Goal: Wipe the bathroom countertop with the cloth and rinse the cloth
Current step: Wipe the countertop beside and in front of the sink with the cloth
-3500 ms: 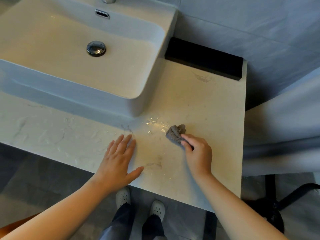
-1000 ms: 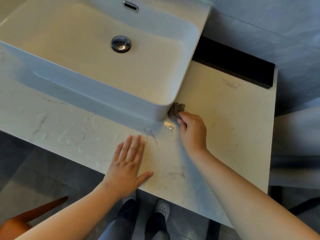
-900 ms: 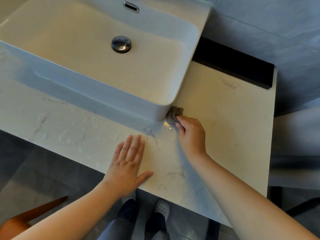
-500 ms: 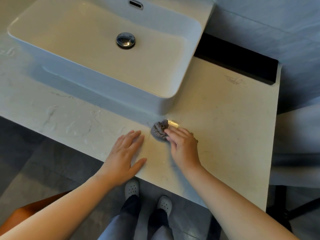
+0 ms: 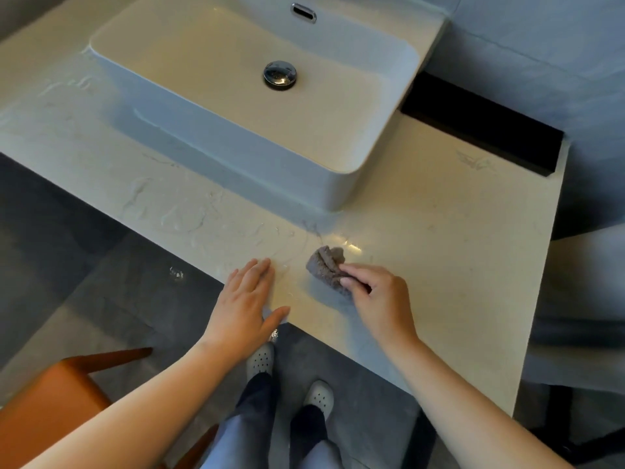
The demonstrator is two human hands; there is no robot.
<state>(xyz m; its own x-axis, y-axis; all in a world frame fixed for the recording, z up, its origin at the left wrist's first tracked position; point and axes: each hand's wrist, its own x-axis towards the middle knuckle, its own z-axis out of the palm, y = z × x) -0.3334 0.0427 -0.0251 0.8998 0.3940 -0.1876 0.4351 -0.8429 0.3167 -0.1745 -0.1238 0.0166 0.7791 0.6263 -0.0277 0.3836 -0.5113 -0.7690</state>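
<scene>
My right hand [image 5: 378, 299] has its fingers [image 5: 355, 271] curled and clamped on the small crumpled grey cloth [image 5: 325, 268]. It presses the cloth onto the pale marbled stone desk [image 5: 439, 252], near the front corner of the white rectangular ceramic basin [image 5: 236, 157]. My left hand [image 5: 245, 306] lies flat beside it at the desk's front edge, fingers straight and together, thumb spread.

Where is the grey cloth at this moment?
In the head view the cloth sits on the countertop before the right corner of the sink, pinched by the right hand, right of the flat left hand.
</scene>
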